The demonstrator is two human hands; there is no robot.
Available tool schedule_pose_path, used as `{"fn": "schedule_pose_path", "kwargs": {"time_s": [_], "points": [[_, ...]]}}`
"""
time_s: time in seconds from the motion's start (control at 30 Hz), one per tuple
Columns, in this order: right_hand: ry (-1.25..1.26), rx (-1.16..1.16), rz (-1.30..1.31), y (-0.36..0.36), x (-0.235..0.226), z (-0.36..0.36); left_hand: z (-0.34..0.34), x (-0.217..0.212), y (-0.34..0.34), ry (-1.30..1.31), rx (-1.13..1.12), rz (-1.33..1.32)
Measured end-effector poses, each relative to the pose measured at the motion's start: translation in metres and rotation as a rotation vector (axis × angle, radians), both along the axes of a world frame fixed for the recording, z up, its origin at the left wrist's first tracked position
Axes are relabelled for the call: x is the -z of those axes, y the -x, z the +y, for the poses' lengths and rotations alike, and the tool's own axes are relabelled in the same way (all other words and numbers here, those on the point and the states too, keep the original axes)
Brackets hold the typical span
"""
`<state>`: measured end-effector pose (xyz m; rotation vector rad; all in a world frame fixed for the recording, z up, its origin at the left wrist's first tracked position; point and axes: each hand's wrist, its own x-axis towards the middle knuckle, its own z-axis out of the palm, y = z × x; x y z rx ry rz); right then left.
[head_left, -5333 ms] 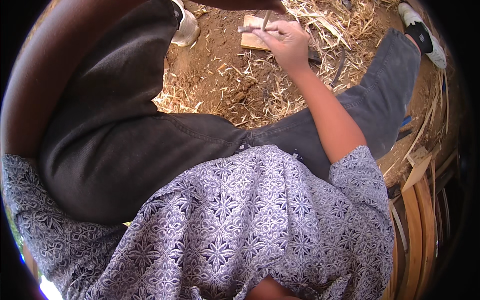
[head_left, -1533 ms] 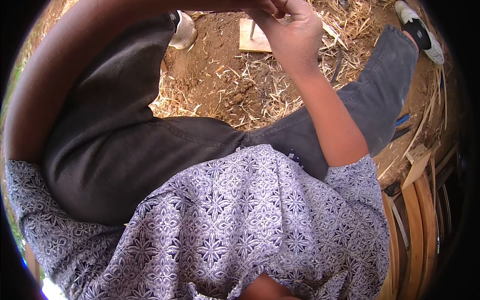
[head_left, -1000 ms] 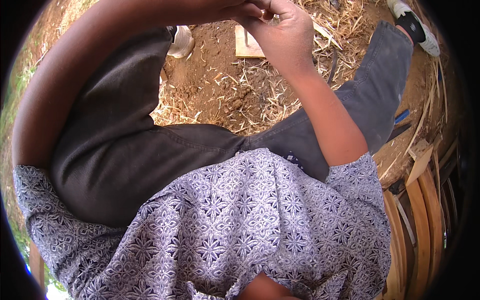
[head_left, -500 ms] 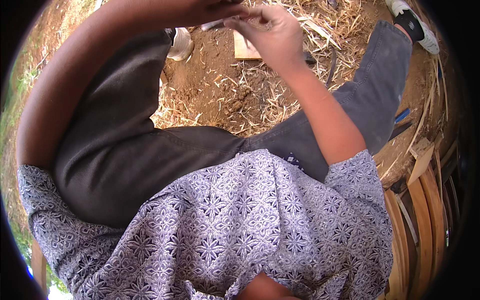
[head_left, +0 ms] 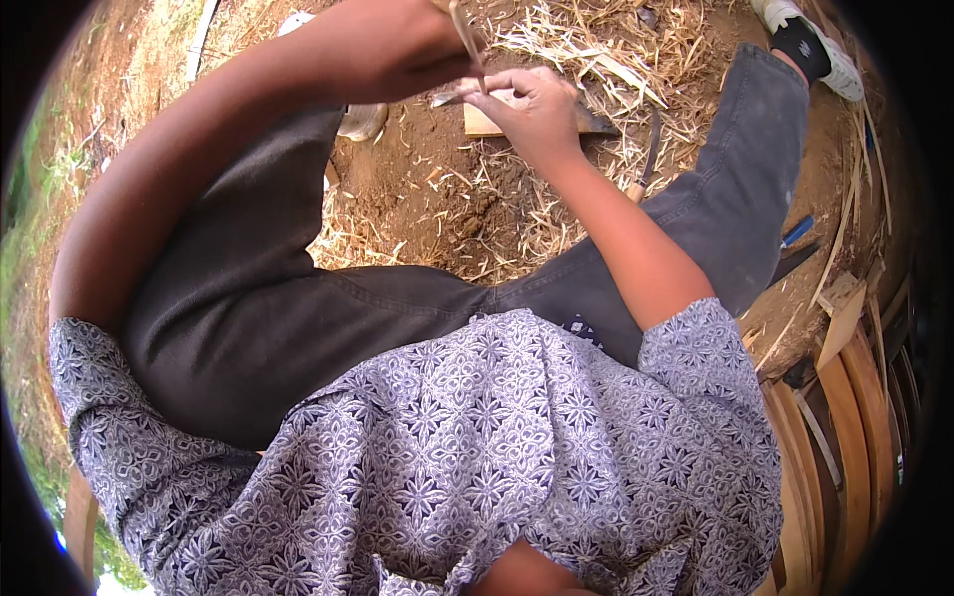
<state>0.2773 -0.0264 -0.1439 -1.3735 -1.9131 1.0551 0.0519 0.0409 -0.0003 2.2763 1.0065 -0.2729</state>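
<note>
A thin pale wooden stick (head_left: 467, 40) slants between my two hands, near the top of the head view. My left hand (head_left: 402, 45) is closed against it, with the fingertips partly hidden. Thumb and fingers of my right hand (head_left: 537, 111) pinch its lower end. Beneath the right hand lies a pale wooden block (head_left: 483, 123) on the ground. A dark metal piece (head_left: 598, 123) shows beyond that hand, at the block's right. To its right is a curved blade with a wooden handle (head_left: 636, 191), close to my right leg.
Wood shavings (head_left: 596, 60) and bare soil (head_left: 407, 199) spread between my legs. A blue-handled tool (head_left: 797, 231) lies outside my right leg. Curved wooden strips (head_left: 850, 397) are stacked at the right. A shoe (head_left: 363, 121) is partly hidden by my left arm.
Both hands have come lower and nearer to me, and the right one has shifted slightly left. The thin stick and the curved blade's handle now show clearly.
</note>
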Motion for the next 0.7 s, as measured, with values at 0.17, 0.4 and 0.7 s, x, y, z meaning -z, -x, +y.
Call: {"fn": "schedule_pose_path", "kwargs": {"time_s": [0.17, 0.4, 0.7], "points": [[-0.108, 0.007, 0.207, 0.003, -0.043, 0.034, 0.000, 0.002, 0.008, -0.105, -0.001, -0.294], [0.047, 0.001, 0.020, -0.006, -0.015, 0.017, 0.020, -0.027, 0.009, -0.006, -0.121, -0.301], [0.063, -0.014, -0.173, -0.012, 0.020, 0.014, 0.004, -0.007, 0.003, -0.197, -0.138, -0.136]]}}
